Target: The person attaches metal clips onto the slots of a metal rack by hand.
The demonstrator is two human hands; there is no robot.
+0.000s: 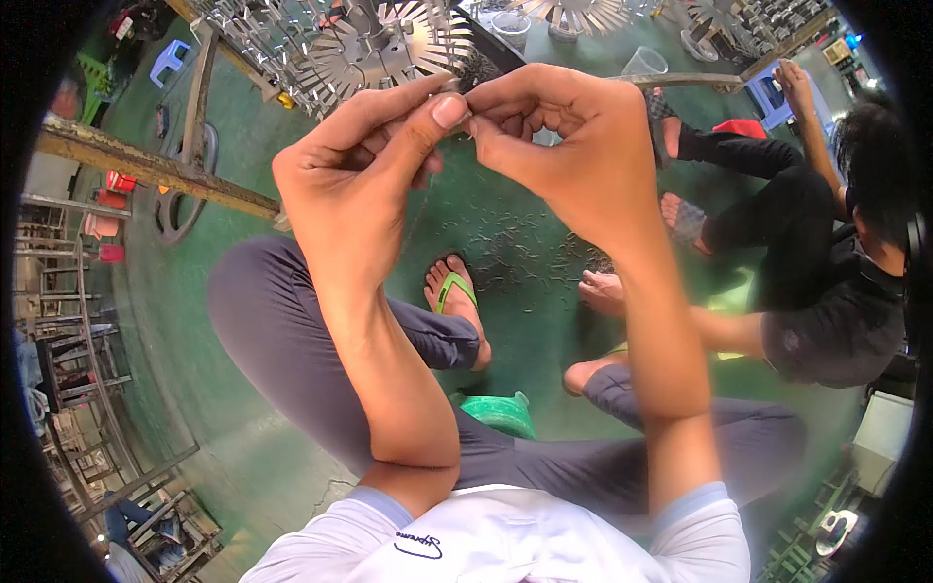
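In the head view, both hands are raised and brought nearly together at the fingertips, well above the green floor [194, 321]. The left hand [360, 185] has its thumb and index finger closed in a pinch, and the right hand [583, 146] is likewise closed at its thumb and index finger. A small piece [467, 116] shows in the narrow space where the two sets of fingertips meet; it is too small and too hidden to say what it is, or whether both hands grip it.

The step in hand looks like fine handling of that piece with both hands, probably holding or adjusting it. From this pose, a next move would call for a light, steady pinch, and for one side to have it firmly before the other lets go, since so small a piece could easily slip.

Nothing carries the piece; it is held in the air. Beyond the hands, at the far side, is a finned metal disc [428, 47], near the rusty frame bar [165, 167]. Thin scraps [520, 255] lie on the floor ahead of the green stool [498, 414].
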